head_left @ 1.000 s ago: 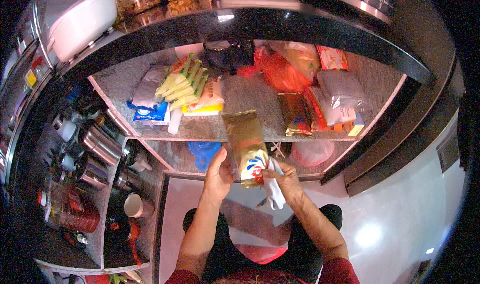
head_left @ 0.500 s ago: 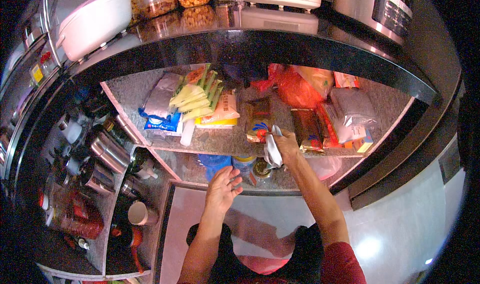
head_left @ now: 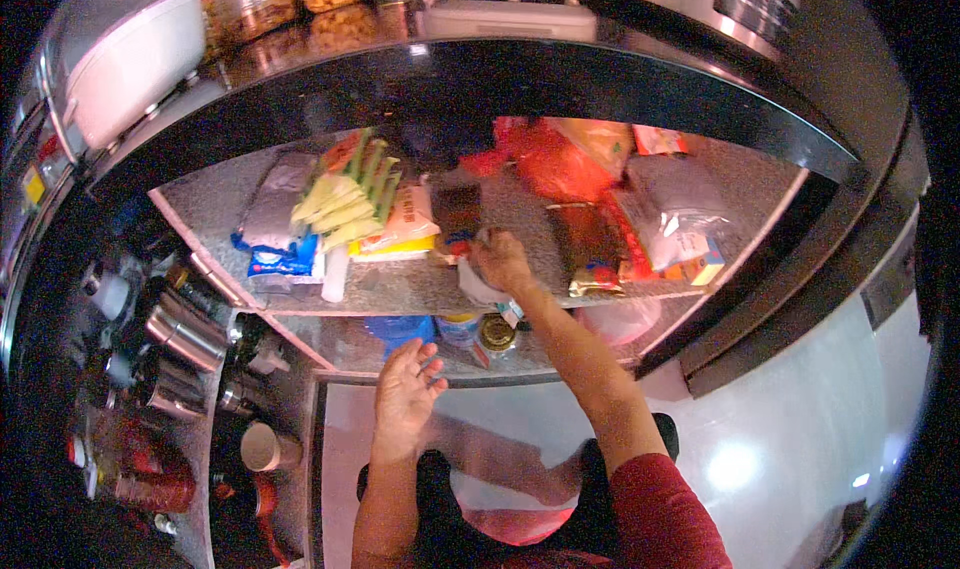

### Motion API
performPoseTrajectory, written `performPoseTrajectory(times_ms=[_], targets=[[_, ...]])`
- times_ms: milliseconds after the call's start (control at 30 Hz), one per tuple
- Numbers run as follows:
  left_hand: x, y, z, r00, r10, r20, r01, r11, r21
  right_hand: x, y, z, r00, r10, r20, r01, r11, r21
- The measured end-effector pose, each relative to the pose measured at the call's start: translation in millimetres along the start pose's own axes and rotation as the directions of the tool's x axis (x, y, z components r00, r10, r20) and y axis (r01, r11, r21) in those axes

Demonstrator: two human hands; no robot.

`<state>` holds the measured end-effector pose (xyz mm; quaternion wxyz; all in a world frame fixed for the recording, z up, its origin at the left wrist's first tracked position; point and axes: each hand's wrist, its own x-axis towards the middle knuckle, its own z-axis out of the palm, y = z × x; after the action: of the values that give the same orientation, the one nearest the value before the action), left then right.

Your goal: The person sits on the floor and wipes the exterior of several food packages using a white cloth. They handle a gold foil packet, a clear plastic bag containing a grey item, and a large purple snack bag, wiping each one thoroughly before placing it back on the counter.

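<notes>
My right hand (head_left: 503, 261) is closed on a whitish cloth (head_left: 478, 287) at the front of the upper cabinet shelf (head_left: 380, 297). Part of the cloth reaches the shelf's front edge, and a small label hangs there. Just beyond the fingers lies a dark brown packet (head_left: 459, 212); a second brown packet with shiny gold ends (head_left: 580, 239) lies to the right of the hand. My left hand (head_left: 405, 394) holds nothing and hovers in front of the lower shelf with its fingers apart, near a blue bag (head_left: 400, 330) and a jar with a gold lid (head_left: 497, 333).
Green-and-yellow packets (head_left: 335, 201) and a blue packet (head_left: 285, 259) fill the upper shelf's left. Red bags (head_left: 560, 164) and a grey bag (head_left: 675, 204) sit at right. The dark countertop edge (head_left: 450, 84) overhangs. Steel canisters (head_left: 187, 329) and a cup (head_left: 268, 447) stand on side shelves.
The whole view has shifted, moving the scene leftward. My right hand has moved slightly left and inward, bringing the cloth down against the shelf front. My left hand remains open.
</notes>
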<state>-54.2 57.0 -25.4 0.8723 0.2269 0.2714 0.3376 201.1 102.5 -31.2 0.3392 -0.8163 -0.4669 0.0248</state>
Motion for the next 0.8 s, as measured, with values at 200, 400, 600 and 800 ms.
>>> performPoseTrajectory(times_ms=[200,400,600,800], targets=[[0.3,-5.8,10.5,0.999,-0.012,-0.034,0.013,1.000,0.025,-51.2,-16.2,-87.4,0.999,-0.001,0.039,0.004,0.997,-0.072],[-2.5,-22.7,25.0,0.999,-0.050,-0.012,0.050,0.994,0.094,-107.6,21.3,-148.7,0.999,0.001,0.050,0.027,0.827,-0.562],[8.9,-41.5,31.2,0.994,-0.104,-0.014,0.105,0.981,0.166,-102.1,87.9,-114.1,0.951,-0.283,-0.125,0.121,0.711,-0.693],[22.9,-62.1,35.4,0.987,-0.150,0.049,0.138,0.972,0.190,-110.2,89.5,-115.7,0.873,-0.434,-0.224,0.202,0.738,-0.643]])
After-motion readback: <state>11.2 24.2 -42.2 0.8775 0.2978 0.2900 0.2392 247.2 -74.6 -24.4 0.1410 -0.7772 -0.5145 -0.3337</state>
